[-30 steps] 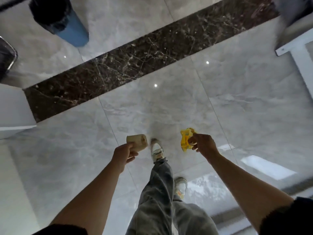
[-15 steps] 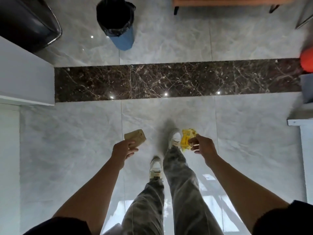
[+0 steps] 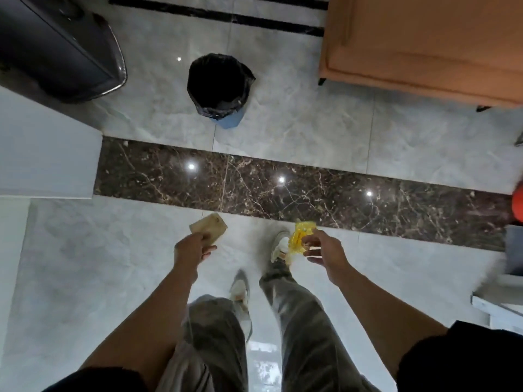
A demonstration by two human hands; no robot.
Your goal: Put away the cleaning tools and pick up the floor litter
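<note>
Left hand [image 3: 189, 248] grips flat tan block [image 3: 209, 227], free end toward the black-lined bin [image 3: 219, 83]. Right hand [image 3: 325, 247] pinches crinkled yellow wrapper [image 3: 301, 236].

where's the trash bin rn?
Head view, upper centre-left: the black-lined bin stands on the grey floor beyond the dark marble strip, between the dark unit on the left and the orange furniture on the right.
</note>
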